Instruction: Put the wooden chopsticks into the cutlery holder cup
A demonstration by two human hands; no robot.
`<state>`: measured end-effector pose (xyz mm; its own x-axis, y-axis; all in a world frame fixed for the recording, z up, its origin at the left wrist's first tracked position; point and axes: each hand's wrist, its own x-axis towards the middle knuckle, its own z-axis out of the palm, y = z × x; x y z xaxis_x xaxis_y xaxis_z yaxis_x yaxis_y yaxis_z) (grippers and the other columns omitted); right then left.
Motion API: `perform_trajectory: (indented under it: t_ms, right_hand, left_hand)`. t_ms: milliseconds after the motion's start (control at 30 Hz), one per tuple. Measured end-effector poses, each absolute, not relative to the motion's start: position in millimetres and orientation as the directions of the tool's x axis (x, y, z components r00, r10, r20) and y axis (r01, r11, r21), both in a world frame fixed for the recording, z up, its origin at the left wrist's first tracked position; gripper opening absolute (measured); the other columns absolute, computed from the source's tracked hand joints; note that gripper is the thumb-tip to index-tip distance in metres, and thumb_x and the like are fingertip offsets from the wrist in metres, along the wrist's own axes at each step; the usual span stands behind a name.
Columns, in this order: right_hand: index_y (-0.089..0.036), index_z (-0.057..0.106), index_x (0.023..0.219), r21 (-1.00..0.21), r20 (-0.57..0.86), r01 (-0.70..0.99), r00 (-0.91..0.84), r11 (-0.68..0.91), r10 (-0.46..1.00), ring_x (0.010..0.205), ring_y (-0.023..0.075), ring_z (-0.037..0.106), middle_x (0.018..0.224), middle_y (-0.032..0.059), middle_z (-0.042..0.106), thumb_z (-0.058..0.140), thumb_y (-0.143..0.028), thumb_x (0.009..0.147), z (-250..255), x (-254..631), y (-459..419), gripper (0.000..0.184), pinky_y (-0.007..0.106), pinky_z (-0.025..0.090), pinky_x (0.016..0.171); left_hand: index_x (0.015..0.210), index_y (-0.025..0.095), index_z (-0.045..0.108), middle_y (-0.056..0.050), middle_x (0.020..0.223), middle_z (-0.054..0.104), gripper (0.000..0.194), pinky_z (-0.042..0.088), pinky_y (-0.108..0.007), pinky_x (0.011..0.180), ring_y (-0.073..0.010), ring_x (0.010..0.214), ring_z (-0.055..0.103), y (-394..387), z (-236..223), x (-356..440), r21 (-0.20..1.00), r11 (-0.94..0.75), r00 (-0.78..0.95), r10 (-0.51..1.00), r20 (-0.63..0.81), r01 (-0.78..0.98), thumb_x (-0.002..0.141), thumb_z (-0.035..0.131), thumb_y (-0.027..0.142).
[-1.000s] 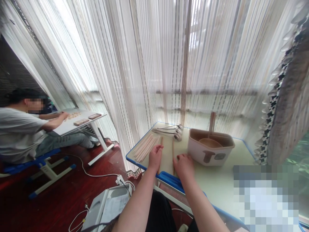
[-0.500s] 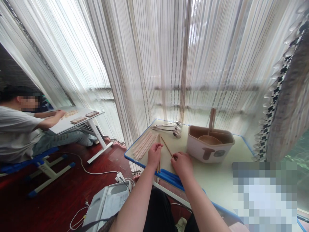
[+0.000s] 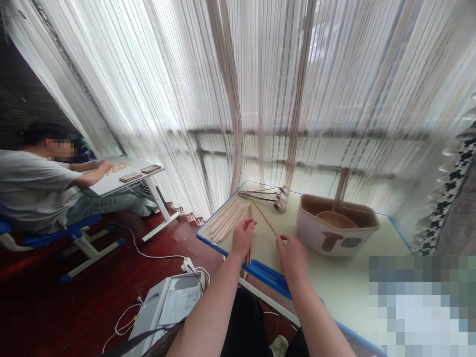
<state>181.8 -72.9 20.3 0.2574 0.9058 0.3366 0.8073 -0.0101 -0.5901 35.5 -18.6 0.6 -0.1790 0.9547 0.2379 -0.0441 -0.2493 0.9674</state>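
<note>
My right hand (image 3: 293, 255) pinches one end of a thin wooden chopstick (image 3: 265, 214), which slants away toward the far left of the table. Beside it, my left hand (image 3: 243, 237) has its fingers curled together; whether anything is between them is hidden. Under and alongside that hand lie a few darker chopsticks (image 3: 249, 257), pointing toward the table's near edge. A spread pile of pale chopsticks (image 3: 229, 220) rests just left of my left hand. Several metal spoons or ladles (image 3: 278, 199) lie behind the hands.
A white and brown utensil holder (image 3: 327, 240) with an upright handle (image 3: 342, 186) stands right of my hands on the blue-edged table (image 3: 334, 282). Sheer curtains (image 3: 267, 99) hang behind. At left, another person (image 3: 40, 193) works at a white table (image 3: 106, 186). Cables (image 3: 148, 255) cross the floor.
The view has turned slightly left. My right hand has moved a little to the right, away from my left hand, with the chopstick in it. My left hand stays by the darker chopsticks.
</note>
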Motion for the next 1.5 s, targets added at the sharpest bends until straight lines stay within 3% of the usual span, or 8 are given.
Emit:
perform_trajectory:
  t_ms: [133,267,533,767,1167,1367,1500]
  right_hand:
    - [-0.018,0.065,0.083,-0.677,0.369,0.718,0.141,0.162,0.919,0.079,0.0213,0.057,0.085,0.0077,0.065,0.042,-0.034,0.080,10.9,178.0,-66.5,0.028,0.031,0.041,0.070]
    - [-0.017,0.064,0.080,-0.666,0.398,0.705,0.060,0.244,0.915,0.080,0.0208,0.056,0.084,0.0071,0.064,0.043,-0.031,0.080,3.4,175.2,-62.6,0.025,0.030,0.041,0.072]
    - [-0.017,0.061,0.079,-0.671,0.458,0.622,-0.079,0.403,0.885,0.083,0.0186,0.054,0.085,0.0073,0.062,0.035,-0.033,0.088,10.6,168.0,-66.6,0.031,0.029,0.039,0.077]
    - [-0.018,0.057,0.079,-0.708,0.381,0.622,-0.065,0.336,0.922,0.080,0.0180,0.055,0.087,0.0068,0.059,0.031,-0.033,0.089,6.1,165.8,-65.2,0.032,0.028,0.039,0.075]
    - [-0.018,0.057,0.075,-0.704,0.421,0.606,-0.064,0.370,0.905,0.076,0.0172,0.055,0.080,0.0059,0.059,0.031,-0.032,0.089,9.9,165.8,-69.7,0.032,0.027,0.039,0.071]
    - [-0.018,0.060,0.083,-0.727,0.539,0.505,-0.001,0.466,0.842,0.068,0.0132,0.054,0.083,0.0051,0.060,0.041,-0.033,0.086,36.5,178.3,-80.1,0.025,0.024,0.042,0.067]
    - [-0.018,0.063,0.081,-0.749,0.532,0.494,0.051,0.442,0.845,0.065,0.0129,0.054,0.080,0.0048,0.061,0.045,-0.033,0.084,56.5,201.2,-89.5,0.024,0.023,0.042,0.061]
  left_hand:
    - [0.099,0.012,0.061,-0.008,0.087,0.067,0.037,0.048,-0.033,0.078,-0.0169,0.081,0.062,-17.5,0.7,34.0,0.957,-0.240,-0.231,0.952,0.198,-0.166,0.075,0.055,0.041]
    - [0.091,0.012,0.062,-0.007,0.086,0.066,0.034,0.049,-0.032,0.077,-0.0157,0.079,0.062,-18.4,2.8,32.2,0.927,-0.280,-0.261,0.941,0.214,-0.249,0.073,0.058,0.040]
    - [0.090,0.012,0.061,-0.005,0.075,0.064,0.035,0.051,-0.027,0.057,-0.0116,0.058,0.060,-24.2,9.4,33.2,0.914,-0.182,-0.208,0.972,0.111,-0.363,0.066,0.064,0.038]
    - [0.088,0.012,0.062,-0.008,0.082,0.066,0.031,0.051,-0.026,0.056,-0.0132,0.063,0.062,-27.6,14.7,31.5,0.875,-0.175,-0.208,0.974,0.087,-0.452,0.068,0.059,0.035]
    - [0.086,0.012,0.061,-0.005,0.077,0.063,0.033,0.051,-0.024,0.055,-0.0116,0.064,0.060,-32.7,23.3,32.6,0.881,-0.200,-0.206,0.971,0.121,-0.428,0.065,0.066,0.036]
    - [0.087,0.012,0.062,-0.006,0.079,0.065,0.031,0.052,-0.027,0.057,-0.0136,0.066,0.061,-39.0,62.4,49.6,0.906,-0.277,-0.088,0.961,0.262,-0.319,0.067,0.065,0.035]
    - [0.086,0.012,0.065,-0.007,0.079,0.067,0.028,0.053,-0.030,0.065,-0.0158,0.071,0.062,-45.6,94.5,73.6,0.907,-0.330,0.018,0.938,0.346,-0.263,0.067,0.065,0.032]
